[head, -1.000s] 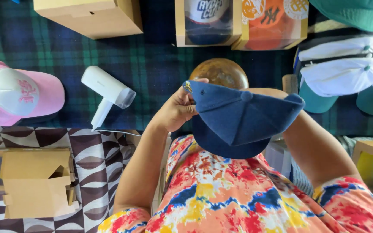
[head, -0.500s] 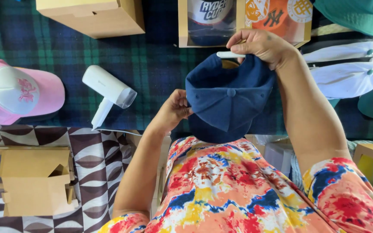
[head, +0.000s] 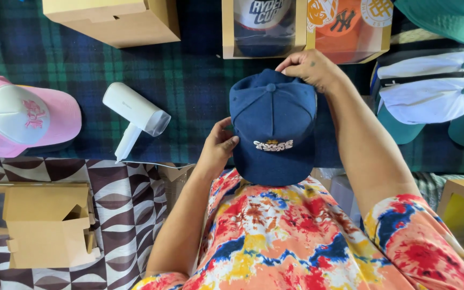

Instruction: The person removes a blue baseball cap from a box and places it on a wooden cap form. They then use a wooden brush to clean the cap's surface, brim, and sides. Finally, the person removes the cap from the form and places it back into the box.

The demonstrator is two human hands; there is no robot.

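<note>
Dark green and blue plaid blanket (head: 71, 70) covers the ground, and everything else sits around the navy cap held above it. Left of and below the cap lies a brown-and-white patterned cloth (head: 130, 215) with a folded cardboard box (head: 44, 225) on it. A plain cardboard box (head: 119, 21) stands up and to the left of the cap, and two windowed cap boxes (head: 307, 27) stand just above it. Far left lies a pink and white cap (head: 22, 115); to the right, stacked white and teal caps (head: 436, 96).

The navy cap (head: 273, 126) hangs in mid-air over the person's tie-dye shirt (head: 296, 236), its long axis running up and down the view: crown button and back edge toward the top, embroidered front and brim toward the shirt. A white handheld steamer (head: 135, 118) lies left of it.

The right hand (head: 310, 70) pinches the cap's top back edge, fingers closed on the fabric. The left hand (head: 218, 147) is curled against the cap's left side, fingertips on the panel.
</note>
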